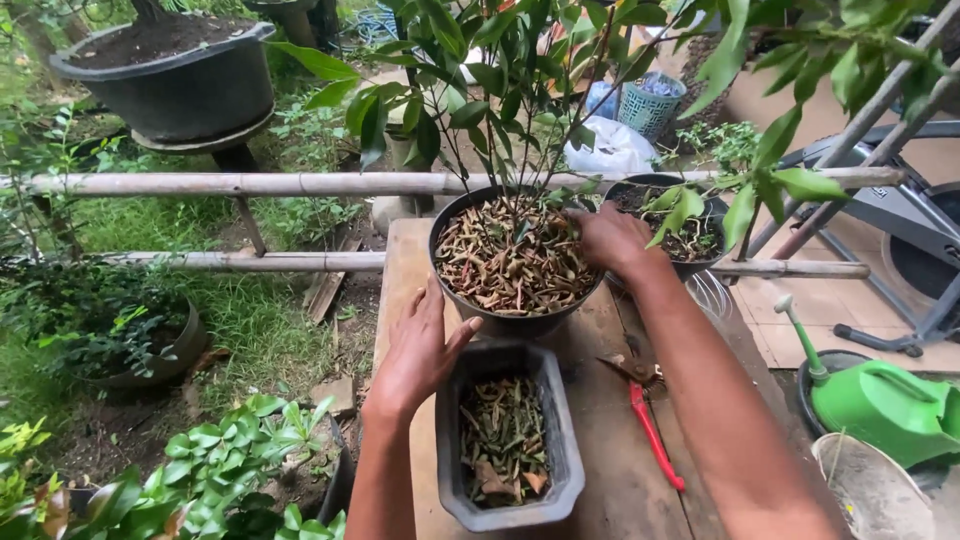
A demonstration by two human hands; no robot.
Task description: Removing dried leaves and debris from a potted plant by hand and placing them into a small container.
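Note:
A round black pot [470,300] with a leafy shrub stands on a wooden table [600,450]; its soil is covered with dry brown leaves [510,260]. My right hand [612,238] rests on the pot's far right rim, fingers in the leaf litter. My left hand [420,350] lies flat and open against the pot's near left side, next to a grey rectangular pot [560,450] that holds dry leaves. Red-handled pruning shears [650,425] lie on the table to the right of the grey pot.
A second black pot [712,215] sits behind right. Bamboo rails [250,183] cross behind the table. A green watering can [890,405] and a pale bowl [875,495] are at right, an exercise bike [905,215] beyond. A large black tub [180,85] stands far left.

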